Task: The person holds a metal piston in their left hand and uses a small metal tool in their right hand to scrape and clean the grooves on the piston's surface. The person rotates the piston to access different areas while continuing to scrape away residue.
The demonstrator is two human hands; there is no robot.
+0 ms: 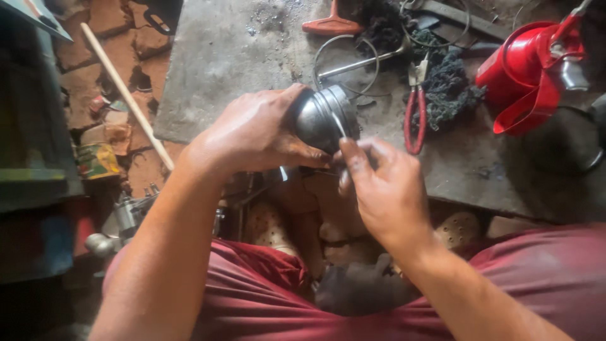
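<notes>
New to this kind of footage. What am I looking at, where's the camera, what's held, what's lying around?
There is no machine here: a person works with two bare hands. The single picture comes from a camera worn on the head, looking down past the knees in dark red shorts.

The left hand grips a round grey metal part, shaped like a piston. The right hand pinches a thin metal ring against that part's edge with its fingers.

On the grey slab beyond lie red-handled pliers, a dark rag, loose wire rings, a red-handled tool and a red oil can. A wooden stick lies to the left, across the brick floor.
</notes>
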